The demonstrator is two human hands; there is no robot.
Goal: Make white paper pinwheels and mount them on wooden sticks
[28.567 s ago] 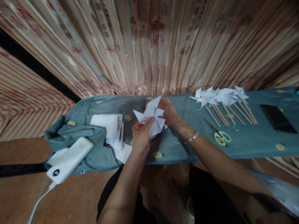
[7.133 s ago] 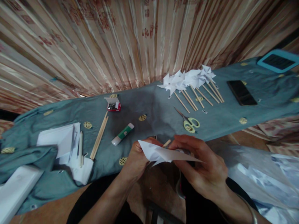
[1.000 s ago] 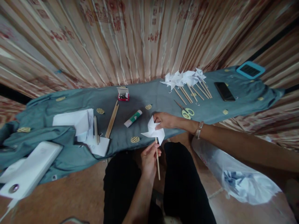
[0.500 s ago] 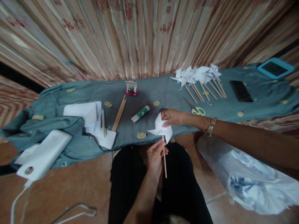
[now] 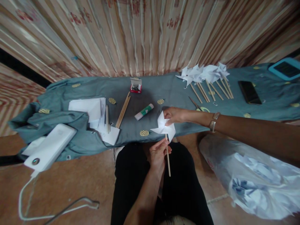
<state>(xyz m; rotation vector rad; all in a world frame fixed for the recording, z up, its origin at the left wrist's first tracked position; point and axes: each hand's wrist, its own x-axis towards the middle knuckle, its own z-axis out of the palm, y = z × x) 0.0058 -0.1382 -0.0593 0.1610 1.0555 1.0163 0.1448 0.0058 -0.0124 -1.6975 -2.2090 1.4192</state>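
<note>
A white paper pinwheel [image 5: 161, 127] on a thin wooden stick [image 5: 168, 162] is held above my lap, at the table's front edge. The fingers of my left hand [image 5: 158, 153] are closed around the stick just below the paper blades. My right hand [image 5: 174, 115], with a bracelet at the wrist, pinches the pinwheel near its centre, thumb on the front; the fingers behind the paper are partly hidden. Beyond them lies a green and white glue stick [image 5: 144, 112]. Scissors [image 5: 199, 106] with green handles rest past my right wrist, partly covered by it.
Several finished pinwheels [image 5: 206, 73] lie at the back right, near a phone [image 5: 249, 92] and a blue-framed tablet [image 5: 287, 68]. Leftward are a small red box of pins [image 5: 136, 87], loose sticks [image 5: 123, 111], stacked paper [image 5: 86, 107] and a white power bank [image 5: 50, 148]. A plastic bag [image 5: 222, 165] stands right.
The whole view has shifted slightly, so the table's things appear a little farther right and higher. Both hands keep the same hold on the pinwheel and its stick.
</note>
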